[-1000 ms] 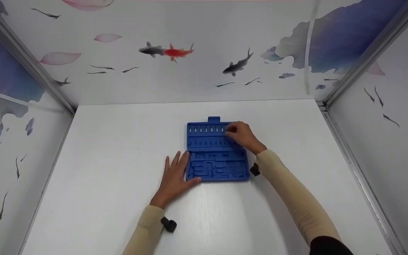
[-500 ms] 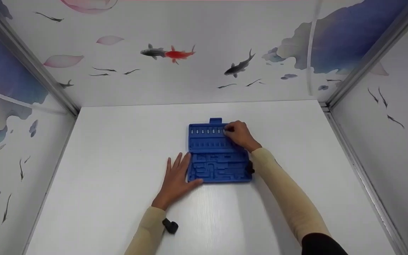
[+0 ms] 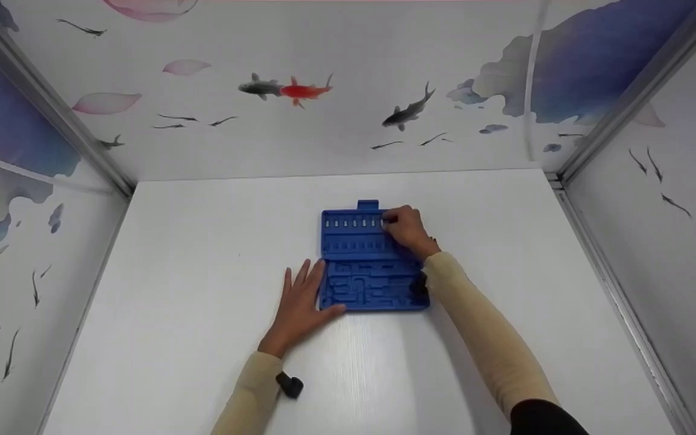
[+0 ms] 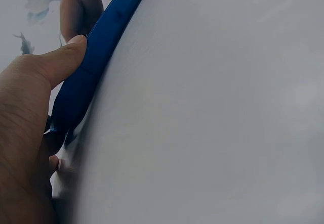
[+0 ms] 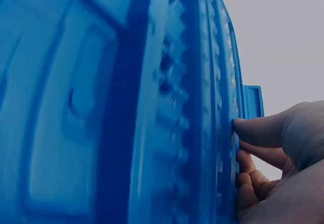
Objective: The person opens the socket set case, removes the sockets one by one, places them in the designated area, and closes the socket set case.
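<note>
An unfolded blue plastic tool case (image 3: 357,267) lies on the white table, its latch tab pointing to the back wall. Several small silver bits (image 3: 354,223) stand in a line of slots in its far half. At the right part of that line my right hand (image 3: 409,229) pinches with curled thumb and fingers around a small silver bit, mostly hidden by the fingertips. My left hand (image 3: 295,311) rests with straight, spread fingers along the case's left side, the thumb (image 4: 68,57) against its front edge. The near half shows moulded recesses.
White tabletop (image 3: 203,272) surrounds the case. Printed walls with fish and petals close in the back, left and right. A small black camera (image 3: 289,385) is strapped at the left wrist; another dark one (image 3: 418,285) overlaps the case's right side.
My right hand has shifted slightly left along the bit row, and its forearm has swung left over the case's right edge. My left hand stays at the case.
</note>
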The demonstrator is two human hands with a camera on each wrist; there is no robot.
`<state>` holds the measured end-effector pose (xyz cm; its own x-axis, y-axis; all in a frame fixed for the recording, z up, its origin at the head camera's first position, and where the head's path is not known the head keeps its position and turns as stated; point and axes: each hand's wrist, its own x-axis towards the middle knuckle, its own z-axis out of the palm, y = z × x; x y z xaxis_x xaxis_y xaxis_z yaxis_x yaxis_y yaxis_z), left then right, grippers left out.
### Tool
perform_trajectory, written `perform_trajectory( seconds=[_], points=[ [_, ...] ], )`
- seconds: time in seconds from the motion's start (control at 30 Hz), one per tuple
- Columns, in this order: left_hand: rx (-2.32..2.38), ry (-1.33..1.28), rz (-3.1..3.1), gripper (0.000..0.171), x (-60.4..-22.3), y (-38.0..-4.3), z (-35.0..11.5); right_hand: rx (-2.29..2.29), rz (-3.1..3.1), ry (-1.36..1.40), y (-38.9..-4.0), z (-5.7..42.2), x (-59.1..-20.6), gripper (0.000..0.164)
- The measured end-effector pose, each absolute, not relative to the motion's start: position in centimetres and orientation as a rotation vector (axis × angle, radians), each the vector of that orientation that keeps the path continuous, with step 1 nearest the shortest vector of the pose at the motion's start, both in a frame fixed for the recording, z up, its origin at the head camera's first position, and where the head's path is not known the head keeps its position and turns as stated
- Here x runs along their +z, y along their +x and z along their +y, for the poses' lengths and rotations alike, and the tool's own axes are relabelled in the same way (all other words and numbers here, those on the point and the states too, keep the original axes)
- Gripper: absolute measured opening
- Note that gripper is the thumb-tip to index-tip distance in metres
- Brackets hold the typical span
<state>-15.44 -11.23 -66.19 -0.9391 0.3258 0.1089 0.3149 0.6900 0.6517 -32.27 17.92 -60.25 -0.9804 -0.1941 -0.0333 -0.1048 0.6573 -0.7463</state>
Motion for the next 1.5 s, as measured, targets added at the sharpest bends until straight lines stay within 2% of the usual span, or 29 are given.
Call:
perform_trajectory(
  seconds=[0.23, 0.4, 0.53, 0.67, 0.9, 1.17, 1.5],
  points=[
    [1.112, 0.55, 2.868, 0.115, -66.0, -15.3, -11.2, -1.31, 2.698, -0.067, -32.2, 17.6, -60.0, 0.037],
    [1.087, 0.541, 2.882, 0.115, -66.1, -15.4, -11.2, -1.412, 2.663, -0.001, -31.9, 17.4, -59.8, 0.029],
    [1.078, 0.53, 2.886, 0.115, -66.1, -15.6, -11.2, -1.361, 2.749, -0.122, -31.7, 17.5, -60.0, 0.022],
    [1.093, 0.54, 2.888, 0.115, -66.2, -15.5, -11.2, -1.28, 2.838, -0.255, -31.8, 17.8, -60.5, 0.022],
    [1.128, 0.557, 2.875, 0.117, -66.1, -15.4, -11.0, -1.327, 2.869, -0.246, -31.9, 18.2, -61.4, 0.02],
    [1.124, 0.551, 2.871, 0.115, -66.1, -15.4, -11.0, -1.58, 2.75, -0.179, -31.5, 19.7, -61.4, 0.021],
    [1.115, 0.529, 2.871, 0.115, -65.9, -15.3, -11.1, -1.549, 2.759, -0.267, -28.4, 23.1, -59.6, 0.017]
  ],
)
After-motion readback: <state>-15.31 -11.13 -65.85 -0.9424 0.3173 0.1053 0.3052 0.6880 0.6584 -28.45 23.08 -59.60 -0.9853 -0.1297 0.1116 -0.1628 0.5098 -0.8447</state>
